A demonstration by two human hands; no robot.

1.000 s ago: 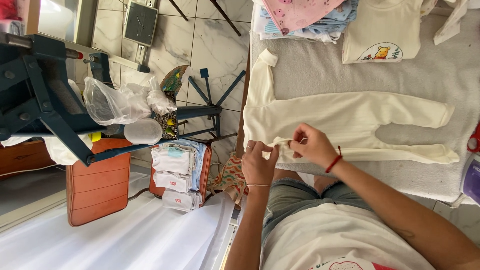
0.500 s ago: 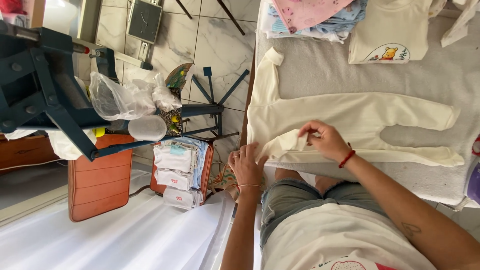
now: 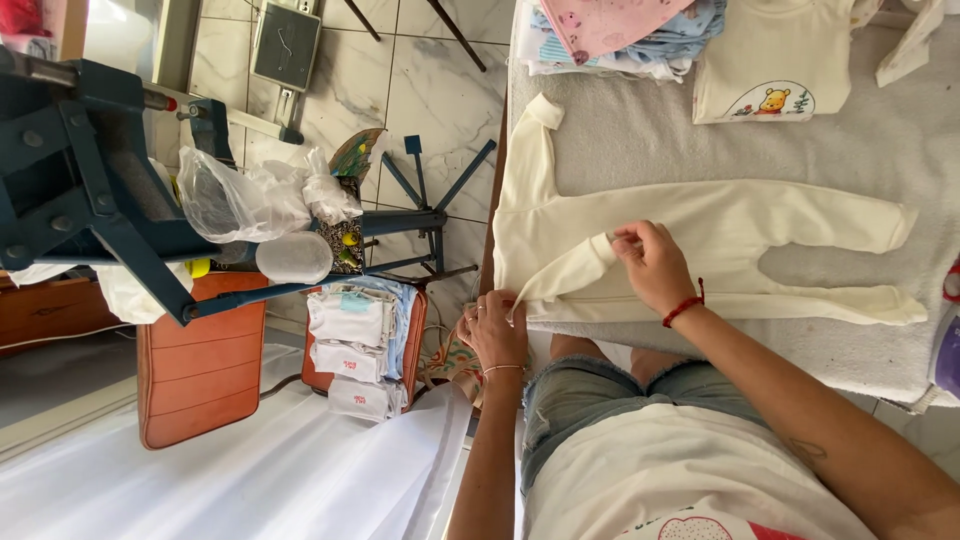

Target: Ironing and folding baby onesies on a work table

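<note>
A grey cloth [image 3: 640,150] covers the table, and a cream baby sleepsuit [image 3: 700,235] lies flat on it, legs pointing right. Beyond it sit a stack of folded clothes [image 3: 620,35] and a cream shirt [image 3: 775,65] with a bear print. The right hand [image 3: 655,265] pinches the cuff of the near sleeve [image 3: 570,275], folding it across the body. The left hand [image 3: 495,335] grips the sleeve's shoulder end at the table edge.
</note>
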